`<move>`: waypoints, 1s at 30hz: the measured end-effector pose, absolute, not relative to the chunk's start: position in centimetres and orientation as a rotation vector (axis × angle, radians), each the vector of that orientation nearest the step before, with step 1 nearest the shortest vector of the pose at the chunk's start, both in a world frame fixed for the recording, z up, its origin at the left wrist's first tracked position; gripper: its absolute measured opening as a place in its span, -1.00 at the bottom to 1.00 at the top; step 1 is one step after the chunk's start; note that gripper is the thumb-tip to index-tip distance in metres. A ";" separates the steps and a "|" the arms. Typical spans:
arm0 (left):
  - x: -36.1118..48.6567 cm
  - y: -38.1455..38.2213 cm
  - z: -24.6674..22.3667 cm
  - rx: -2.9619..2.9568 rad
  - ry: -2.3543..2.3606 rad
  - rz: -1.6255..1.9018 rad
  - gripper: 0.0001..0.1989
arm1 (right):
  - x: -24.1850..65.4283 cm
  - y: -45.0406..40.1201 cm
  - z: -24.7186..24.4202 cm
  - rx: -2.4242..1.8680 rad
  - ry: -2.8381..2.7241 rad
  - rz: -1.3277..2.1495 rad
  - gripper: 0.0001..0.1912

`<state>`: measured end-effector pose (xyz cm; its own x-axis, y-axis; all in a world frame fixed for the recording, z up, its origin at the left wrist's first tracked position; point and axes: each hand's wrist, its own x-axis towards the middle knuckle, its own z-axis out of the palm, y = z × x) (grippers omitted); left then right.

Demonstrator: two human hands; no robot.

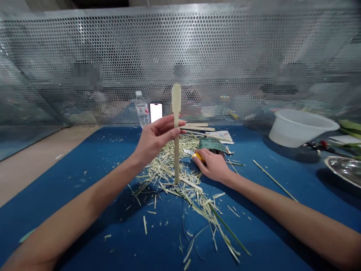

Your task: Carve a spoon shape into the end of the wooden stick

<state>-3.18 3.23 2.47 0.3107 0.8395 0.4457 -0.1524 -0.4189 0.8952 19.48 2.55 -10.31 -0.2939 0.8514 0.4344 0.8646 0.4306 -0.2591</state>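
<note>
My left hand pinches a pale, flat carved stick with a broad paddle-like top, held upright. Its lower tip reaches down over a heap of thin shavings; I cannot tell whether it touches them. Resting low at the right of the heap, my right hand is closed around a yellow-handled utility knife. The knife's blade points left toward the shavings. Behind the hands, several pale strips lie together, beside a dark green packet.
A blue mat covers the table. Toward the back stand a water bottle and a phone with a lit screen. At right are a white plastic tub and a metal tray. A perforated metal screen closes off the far side.
</note>
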 end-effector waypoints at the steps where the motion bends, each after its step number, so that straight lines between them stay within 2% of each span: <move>1: -3.2 3.3 2.5 1.601 0.644 1.283 -0.58 | 19.5 2.5 -10.3 -1.443 -2.177 -0.031 -0.56; 13: -3.4 3.4 2.4 1.620 0.650 1.285 -0.53 | 19.4 2.3 -10.1 -1.453 -2.180 -0.016 -0.57; 22: -4.0 3.9 2.3 1.729 0.631 1.188 -0.34 | 19.4 2.4 -10.2 -1.445 -2.175 -0.027 -0.57; 30: -4.3 4.3 2.3 1.774 0.610 1.171 -0.37 | 19.4 2.4 -10.1 -1.434 -2.173 -0.031 -0.58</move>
<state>-4.27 4.25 2.32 0.4303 0.7781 0.4576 -0.0712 -0.4761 0.8765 19.41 2.38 -10.12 -0.2951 0.8483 0.4397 0.8607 0.4359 -0.2632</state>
